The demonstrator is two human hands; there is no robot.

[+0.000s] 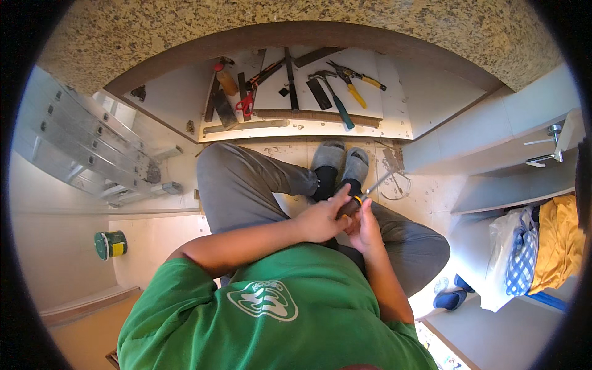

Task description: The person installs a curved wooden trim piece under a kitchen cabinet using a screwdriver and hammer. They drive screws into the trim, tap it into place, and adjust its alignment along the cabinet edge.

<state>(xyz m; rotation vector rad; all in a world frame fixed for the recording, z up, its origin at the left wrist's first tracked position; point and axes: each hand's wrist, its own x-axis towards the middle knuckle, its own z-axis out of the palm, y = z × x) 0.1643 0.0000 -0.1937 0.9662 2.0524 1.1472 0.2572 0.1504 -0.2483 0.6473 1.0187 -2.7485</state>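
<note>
We find the left hand [320, 221] and right hand [365, 229] both grasping a dark-handled tool [350, 207] between them, its shaft [377, 184] pointing forward-right. We judge this an adjusting step; next calls for steady fingers.

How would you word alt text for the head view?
Left hand and right hand hold a dark-handled tool with a thin metal shaft over bent legs in grey trousers. Ahead, under a speckled countertop, lie pliers, a hammer and red scissors.
</note>
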